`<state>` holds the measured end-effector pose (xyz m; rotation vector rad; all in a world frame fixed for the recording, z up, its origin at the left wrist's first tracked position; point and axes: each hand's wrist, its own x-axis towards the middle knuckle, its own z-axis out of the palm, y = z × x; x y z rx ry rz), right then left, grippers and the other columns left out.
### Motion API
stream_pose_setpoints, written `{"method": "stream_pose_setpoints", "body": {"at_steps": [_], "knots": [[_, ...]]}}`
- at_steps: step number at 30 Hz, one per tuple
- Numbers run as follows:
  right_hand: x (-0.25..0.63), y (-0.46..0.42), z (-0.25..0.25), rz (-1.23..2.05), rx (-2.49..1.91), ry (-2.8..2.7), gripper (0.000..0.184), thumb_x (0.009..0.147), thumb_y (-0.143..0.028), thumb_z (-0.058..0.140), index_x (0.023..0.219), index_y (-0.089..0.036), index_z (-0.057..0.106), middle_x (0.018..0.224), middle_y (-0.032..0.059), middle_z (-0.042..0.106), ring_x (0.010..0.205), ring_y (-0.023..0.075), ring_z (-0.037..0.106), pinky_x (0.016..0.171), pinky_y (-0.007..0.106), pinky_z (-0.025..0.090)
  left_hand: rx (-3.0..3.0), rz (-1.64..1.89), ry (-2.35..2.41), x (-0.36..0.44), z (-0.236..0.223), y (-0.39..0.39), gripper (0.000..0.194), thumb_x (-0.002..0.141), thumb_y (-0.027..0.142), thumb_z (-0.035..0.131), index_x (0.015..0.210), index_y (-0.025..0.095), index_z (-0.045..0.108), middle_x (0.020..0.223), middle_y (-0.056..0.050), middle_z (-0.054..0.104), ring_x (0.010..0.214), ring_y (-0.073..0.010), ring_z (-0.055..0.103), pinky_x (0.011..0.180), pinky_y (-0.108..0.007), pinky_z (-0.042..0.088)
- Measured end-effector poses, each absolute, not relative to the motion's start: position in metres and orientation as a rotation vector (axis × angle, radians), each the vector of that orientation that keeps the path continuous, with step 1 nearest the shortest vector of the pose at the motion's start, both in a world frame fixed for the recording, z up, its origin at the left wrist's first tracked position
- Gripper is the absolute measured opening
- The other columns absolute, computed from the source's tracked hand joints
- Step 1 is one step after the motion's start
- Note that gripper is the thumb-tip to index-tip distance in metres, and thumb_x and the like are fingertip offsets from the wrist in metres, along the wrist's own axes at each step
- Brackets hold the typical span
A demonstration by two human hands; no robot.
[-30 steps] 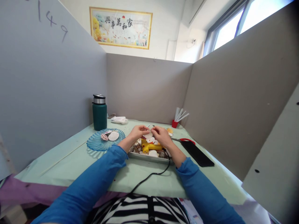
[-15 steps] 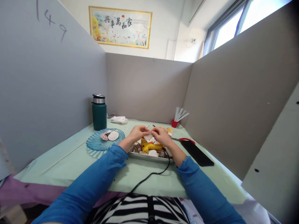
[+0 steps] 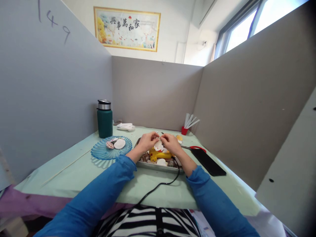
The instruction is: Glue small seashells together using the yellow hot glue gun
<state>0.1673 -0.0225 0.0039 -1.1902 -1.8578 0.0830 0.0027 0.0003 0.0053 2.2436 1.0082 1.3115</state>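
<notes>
My left hand point(image 3: 146, 143) and my right hand point(image 3: 171, 143) meet over a metal tray point(image 3: 158, 167) full of seashells. Both hands pinch a white shell point(image 3: 158, 144) between their fingertips, just above the tray. A yellow glue gun point(image 3: 161, 155) lies in the tray under my hands, and its black cord point(image 3: 158, 187) runs off the table's front edge. To the left, a blue glass plate point(image 3: 101, 153) carries a white shell point(image 3: 119, 144) and a small pinkish shell.
A dark green flask point(image 3: 104, 119) stands at the back left. A red cup of white sticks point(image 3: 184, 130) sits at the back right. Red-handled scissors point(image 3: 195, 148) and a black phone point(image 3: 207, 162) lie right of the tray. Grey partition walls enclose the green table.
My left hand has shifted a little to the right, closer to my right hand, and the white shell sits tighter between the fingertips. Nothing else has moved.
</notes>
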Motion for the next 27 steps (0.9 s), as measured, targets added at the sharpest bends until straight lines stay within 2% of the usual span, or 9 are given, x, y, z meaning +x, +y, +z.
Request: {"method": "stream_pose_setpoints", "body": {"at_steps": [5, 11, 22, 27], "knots": [[0.167, -0.024, 0.004, 0.075, -1.174, -1.859, 0.020, 0.083, -0.027, 0.047, 0.076, -0.017, 0.063, 0.068, -0.0004, 0.062, 0.063, 0.0122, 0.052, 0.060, 0.023, 0.036, 2.182, 1.277, 0.958, 0.003, 0.004, 0.006, 0.020, 0.072, 0.027, 0.062, 0.089, 0.016, 0.067, 0.076, -0.003, 0.068, 0.066, -0.0128, 0.059, 0.060, -0.021, 0.045], [0.165, -0.027, 0.005, 0.039, -1.082, -1.871, 0.021, 0.085, -0.035, 0.051, 0.091, -0.017, 0.061, 0.083, 0.0027, 0.065, 0.069, 0.0132, 0.056, 0.064, 0.023, 0.040, 1.993, 1.324, 0.954, 0.002, 0.004, 0.009, 0.021, 0.070, 0.030, 0.064, 0.084, 0.014, 0.066, 0.074, -0.004, 0.067, 0.066, -0.0135, 0.060, 0.058, -0.021, 0.045], [0.164, -0.029, 0.003, -0.259, -1.182, -1.948, 0.006, 0.084, -0.024, 0.055, 0.085, -0.020, 0.059, 0.080, 0.0023, 0.066, 0.073, 0.0160, 0.057, 0.066, 0.025, 0.036, 2.238, 1.380, 1.096, 0.005, 0.006, 0.000, 0.016, 0.075, 0.021, 0.059, 0.085, 0.016, 0.070, 0.077, -0.003, 0.070, 0.070, -0.0138, 0.060, 0.065, -0.023, 0.043], [0.163, -0.031, 0.004, -0.372, -1.203, -1.944, 0.006, 0.084, -0.023, 0.055, 0.086, -0.020, 0.060, 0.084, 0.0035, 0.067, 0.077, 0.0175, 0.058, 0.066, 0.026, 0.036, 2.333, 1.410, 1.136, 0.006, 0.009, -0.007, 0.017, 0.077, 0.021, 0.057, 0.085, 0.018, 0.071, 0.078, -0.003, 0.071, 0.070, -0.0140, 0.061, 0.067, -0.023, 0.042]]}}
